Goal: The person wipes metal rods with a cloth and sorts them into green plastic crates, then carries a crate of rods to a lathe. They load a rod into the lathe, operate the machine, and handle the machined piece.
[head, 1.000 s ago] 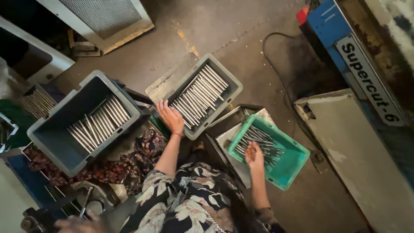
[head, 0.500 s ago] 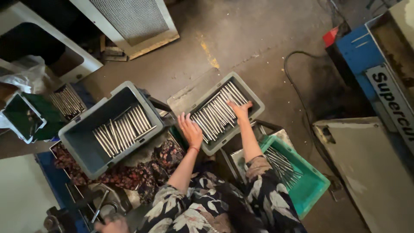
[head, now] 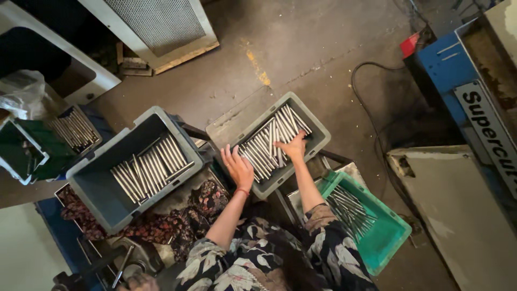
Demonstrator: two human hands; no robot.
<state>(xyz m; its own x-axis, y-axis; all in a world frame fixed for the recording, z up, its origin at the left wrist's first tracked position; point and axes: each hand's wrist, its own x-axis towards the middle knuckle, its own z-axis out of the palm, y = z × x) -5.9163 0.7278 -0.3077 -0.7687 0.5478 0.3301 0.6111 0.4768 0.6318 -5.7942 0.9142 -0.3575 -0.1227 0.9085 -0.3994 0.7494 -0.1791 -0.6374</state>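
Left hand [head: 238,166] spread flat, unclenched, on near rim of grey plastic crate [head: 318,132]; right hand [head: 294,146] pressed open-fingered on thin silver metal rods [head: 264,148] inside.

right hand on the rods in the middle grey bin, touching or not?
Touching. The head view shows the right hand lying flat on the metal rods in the middle grey bin, no gap.

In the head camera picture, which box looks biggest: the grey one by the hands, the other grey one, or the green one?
1. The grey bin on the left looks largest.
2. The grey bin by the hands and the green crate look about alike; the crate is partly hidden by the person's sleeve, so I won't rank them.
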